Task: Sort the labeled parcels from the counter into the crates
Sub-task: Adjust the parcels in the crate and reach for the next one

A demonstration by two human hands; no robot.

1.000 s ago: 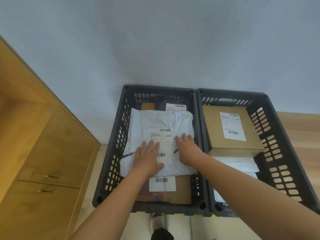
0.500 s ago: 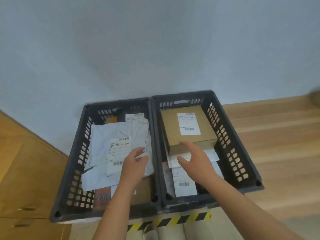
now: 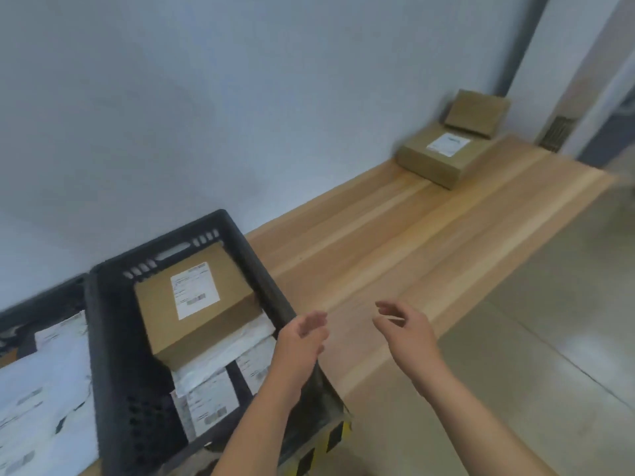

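Note:
Two dark plastic crates stand side by side at the lower left. The right crate [image 3: 240, 242] holds a labeled cardboard box [image 3: 196, 304] on top of white mailers [image 3: 213, 400]. The left crate [image 3: 34, 304] holds white labeled mailers [image 3: 44, 383]. Far along the wooden counter [image 3: 395, 242] lies a labeled cardboard parcel [image 3: 438, 158], with a smaller plain box [image 3: 477, 113] leaning on the wall behind it. My left hand [image 3: 302, 341] hovers open over the right crate's rim. My right hand [image 3: 405, 331] is open above the counter. Both hold nothing.
A pale wall runs along the back of the counter. Grey floor tiles [image 3: 549, 338] lie to the right of the counter edge. Yellow-black hazard tape [image 3: 330, 438] marks the surface under the right crate's near corner. A doorway and a vent [image 3: 556, 132] are at the far right.
Both hands left the white mailer in the left crate and swung right, empty. The view turned right, bringing the counter and its two far boxes into sight.

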